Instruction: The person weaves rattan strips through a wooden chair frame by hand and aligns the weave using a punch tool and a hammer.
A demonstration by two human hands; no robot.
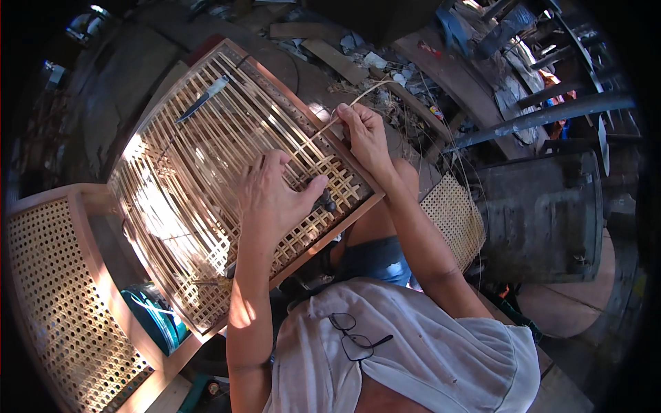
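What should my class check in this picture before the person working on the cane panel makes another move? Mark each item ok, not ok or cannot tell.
1. Loose strand held: ok; the right hand pinches it between thumb and fingertips.
2. Left hand spread over the panel, apart from the right: ok.
3. Strand pulled taut: cannot tell from one view.
4. Flat tool off the panel: not ok; it lies across the long strands.
5. Lattice filling the wooden frame: not ok; it shows along the near side, while much of the middle has only long strands.
6. Glasses hung securely on the shirt: cannot tell.
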